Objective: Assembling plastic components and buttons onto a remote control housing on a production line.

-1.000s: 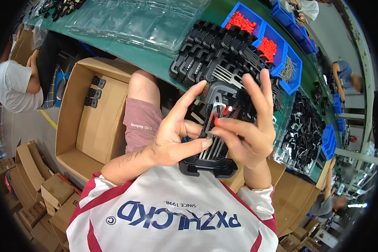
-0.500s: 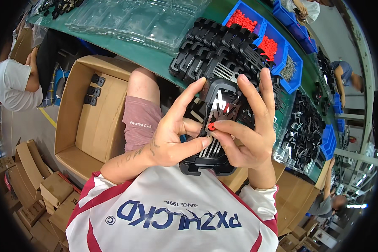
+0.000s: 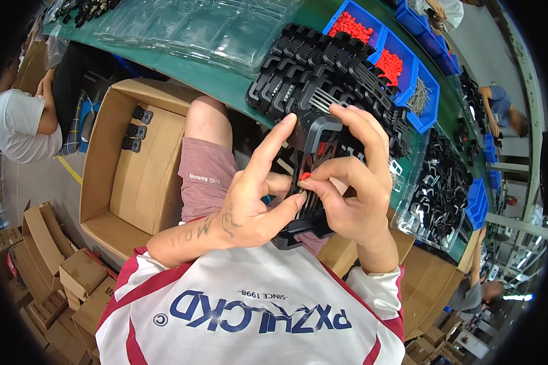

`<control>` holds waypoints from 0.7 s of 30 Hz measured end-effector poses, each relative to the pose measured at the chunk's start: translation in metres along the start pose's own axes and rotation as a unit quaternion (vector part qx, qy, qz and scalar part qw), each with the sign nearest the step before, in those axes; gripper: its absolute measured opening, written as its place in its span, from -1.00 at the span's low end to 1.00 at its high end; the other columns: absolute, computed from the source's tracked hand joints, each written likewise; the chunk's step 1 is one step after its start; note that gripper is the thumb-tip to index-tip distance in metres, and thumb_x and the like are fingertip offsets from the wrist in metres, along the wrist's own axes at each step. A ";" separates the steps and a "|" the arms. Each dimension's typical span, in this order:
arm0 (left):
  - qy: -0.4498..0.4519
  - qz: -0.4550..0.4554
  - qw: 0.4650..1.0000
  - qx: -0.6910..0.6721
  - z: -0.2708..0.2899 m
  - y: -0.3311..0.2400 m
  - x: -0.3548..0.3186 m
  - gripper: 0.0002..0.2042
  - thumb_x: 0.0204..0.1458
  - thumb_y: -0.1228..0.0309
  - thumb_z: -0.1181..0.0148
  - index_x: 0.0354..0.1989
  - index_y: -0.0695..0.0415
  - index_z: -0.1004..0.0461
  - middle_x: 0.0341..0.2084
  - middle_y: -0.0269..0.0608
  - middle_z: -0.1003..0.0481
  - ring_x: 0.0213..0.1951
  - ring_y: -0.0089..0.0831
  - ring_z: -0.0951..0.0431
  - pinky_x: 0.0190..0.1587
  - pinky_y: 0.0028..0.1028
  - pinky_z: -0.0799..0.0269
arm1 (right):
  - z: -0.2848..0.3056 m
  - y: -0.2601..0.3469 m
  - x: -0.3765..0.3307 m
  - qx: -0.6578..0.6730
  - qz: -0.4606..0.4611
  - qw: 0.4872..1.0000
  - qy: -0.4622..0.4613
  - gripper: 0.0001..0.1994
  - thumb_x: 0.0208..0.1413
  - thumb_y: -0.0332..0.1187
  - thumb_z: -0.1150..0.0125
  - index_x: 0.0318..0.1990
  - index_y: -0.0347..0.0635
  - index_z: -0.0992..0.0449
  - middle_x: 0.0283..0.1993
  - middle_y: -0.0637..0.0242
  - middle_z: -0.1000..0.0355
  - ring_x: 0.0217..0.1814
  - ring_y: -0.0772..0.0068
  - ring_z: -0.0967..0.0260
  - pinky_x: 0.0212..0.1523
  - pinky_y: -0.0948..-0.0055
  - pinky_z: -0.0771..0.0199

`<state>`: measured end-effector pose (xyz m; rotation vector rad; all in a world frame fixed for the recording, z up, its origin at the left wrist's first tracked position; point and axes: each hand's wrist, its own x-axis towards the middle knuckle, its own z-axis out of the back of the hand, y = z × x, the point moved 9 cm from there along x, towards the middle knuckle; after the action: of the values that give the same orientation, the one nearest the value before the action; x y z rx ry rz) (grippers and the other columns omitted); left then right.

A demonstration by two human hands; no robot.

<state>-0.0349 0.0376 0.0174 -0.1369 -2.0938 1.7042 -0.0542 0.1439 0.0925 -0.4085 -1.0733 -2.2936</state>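
A black plastic frame point(image 3: 314, 130) with parallel metal bars stands tilted in front of my chest, seen partly edge-on. My left hand point(image 3: 249, 210) grips its left side, thumb on the near part and forefinger stretched along the far end. Thumb and forefinger of my right hand point(image 3: 364, 191) pinch a small red plastic piece point(image 3: 304, 176), like a toothed knob, against the frame's face. Its other fingers reach up to the frame's far end. My fingers hide part of the frame's middle.
Behind the frame, similar black frames point(image 3: 298, 79) are piled on the green table point(image 3: 225, 88). Blue bins point(image 3: 429, 118) hold red pieces and metal pins. Clear trays point(image 3: 189, 30) lie far left, black parts point(image 3: 435, 188) right. An open cardboard box point(image 3: 146, 182) stands left; co-workers sit around.
The black frame has turned more edge-on, its barred face now narrower in view. My right hand's fingers have curled closer, still pinching the red piece.
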 end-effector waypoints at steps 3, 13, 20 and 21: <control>-0.016 -0.006 1.000 0.023 0.000 -0.001 -0.002 -0.15 -0.15 0.72 0.00 0.36 0.32 0.30 -0.27 -0.06 -0.50 -0.71 -0.60 -0.33 -0.58 -0.68 -0.23 | -0.004 -0.005 -0.002 0.025 -0.012 1.000 0.000 -0.87 -0.35 -0.53 -0.34 -0.57 -0.16 -0.50 0.19 0.07 -0.26 0.30 -0.14 -0.06 0.22 0.07 -0.16; -0.042 0.091 0.988 -0.116 0.007 0.013 -0.004 -0.13 -0.12 0.72 -0.01 0.37 0.25 0.36 -0.55 -0.11 -0.52 -0.69 -0.60 -0.35 -0.55 -0.70 -0.24 | 0.000 -0.011 0.008 0.079 -0.031 0.996 0.024 -0.83 -0.33 -0.55 -0.34 -0.48 -0.16 -0.54 0.19 0.12 -0.29 0.26 0.04 -0.14 0.28 0.12 -0.12; -0.032 0.055 0.968 -0.242 0.015 -0.008 -0.008 -0.08 -0.09 0.76 -0.03 0.37 0.20 0.47 -0.51 -0.09 -0.54 -0.59 -0.57 -0.42 -0.43 -0.72 -0.28 | 0.117 -0.193 0.071 -0.107 -0.189 0.945 -0.243 -0.76 0.05 -0.47 -0.11 -0.12 -0.27 -0.56 -0.18 0.22 -0.55 -0.17 0.44 -0.46 -0.09 0.59 -0.40; -0.034 0.046 0.966 -0.253 0.017 -0.009 -0.008 -0.07 -0.09 0.76 -0.03 0.37 0.19 0.49 -0.51 -0.08 -0.54 -0.57 -0.55 -0.43 -0.41 -0.73 -0.29 | 0.118 -0.239 0.077 -0.164 -0.261 0.932 -0.190 -0.75 0.04 -0.45 -0.11 -0.11 -0.28 -0.56 -0.16 0.23 -0.55 -0.14 0.47 -0.45 -0.09 0.60 -0.38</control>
<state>-0.0326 0.0174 0.0216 -0.3356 -2.5683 1.1969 -0.2567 0.3308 0.0610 -0.8089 -1.0694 -2.9738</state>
